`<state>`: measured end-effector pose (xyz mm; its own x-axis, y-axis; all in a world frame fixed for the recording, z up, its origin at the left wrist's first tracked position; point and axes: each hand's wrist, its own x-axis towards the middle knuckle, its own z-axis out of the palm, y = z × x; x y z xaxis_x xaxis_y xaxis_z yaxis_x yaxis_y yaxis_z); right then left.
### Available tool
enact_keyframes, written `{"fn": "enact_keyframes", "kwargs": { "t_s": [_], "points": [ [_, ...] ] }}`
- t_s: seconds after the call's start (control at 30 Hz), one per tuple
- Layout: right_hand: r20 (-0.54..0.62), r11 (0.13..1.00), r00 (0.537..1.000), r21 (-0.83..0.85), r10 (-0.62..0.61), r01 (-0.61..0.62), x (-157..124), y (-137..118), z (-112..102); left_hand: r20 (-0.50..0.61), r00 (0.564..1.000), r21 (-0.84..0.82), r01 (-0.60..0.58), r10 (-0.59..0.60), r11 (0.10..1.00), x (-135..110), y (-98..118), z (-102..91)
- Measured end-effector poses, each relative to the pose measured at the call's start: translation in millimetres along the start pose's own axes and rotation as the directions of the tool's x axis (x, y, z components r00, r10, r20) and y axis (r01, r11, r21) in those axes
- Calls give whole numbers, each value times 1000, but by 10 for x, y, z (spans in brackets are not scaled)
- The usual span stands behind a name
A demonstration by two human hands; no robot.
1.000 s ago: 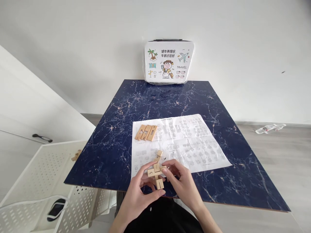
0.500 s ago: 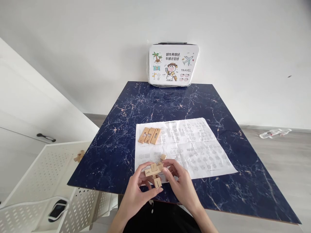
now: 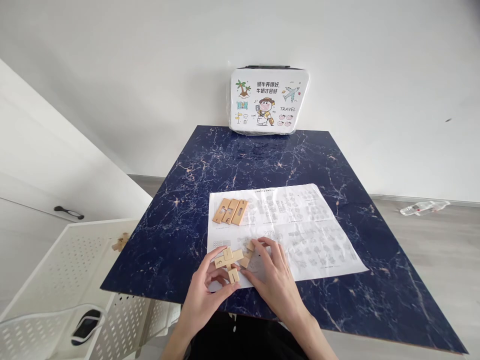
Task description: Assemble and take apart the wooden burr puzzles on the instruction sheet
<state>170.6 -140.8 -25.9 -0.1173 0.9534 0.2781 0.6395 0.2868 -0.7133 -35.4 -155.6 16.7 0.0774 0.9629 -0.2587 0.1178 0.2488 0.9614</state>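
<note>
One head-worn camera looks forward and down over the nearby table (image 3: pixel 270 162).

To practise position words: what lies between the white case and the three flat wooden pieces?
In the head view: blue tabletop, then part of the printed sheet.

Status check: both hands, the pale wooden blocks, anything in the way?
Left hand holding joined pale wooden blocks. Right hand at another pale wooden piece, grip unclear. Three flat, slotted tan wooden pieces on white printed paper, clear of both hands.
</note>
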Motion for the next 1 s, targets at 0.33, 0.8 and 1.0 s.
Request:
{"fn": "enact_keyframes", "kwargs": {
  "t_s": [0.33,0.8,1.0],
  "points": [
    [255,711,927,595,275,-375,28,-210,-171,-40,999,-31,17,-19,999,-5,-74,-38],
    [494,261,820,784,289,-563,5,-364,-251,-7,998,-18,-69,69,997,-51,-163,-55],
    [620,262,754,707,217,-657,43,-321,-320,41,995,29,-89,88,996,-45,-192,-79]
  ]
}}
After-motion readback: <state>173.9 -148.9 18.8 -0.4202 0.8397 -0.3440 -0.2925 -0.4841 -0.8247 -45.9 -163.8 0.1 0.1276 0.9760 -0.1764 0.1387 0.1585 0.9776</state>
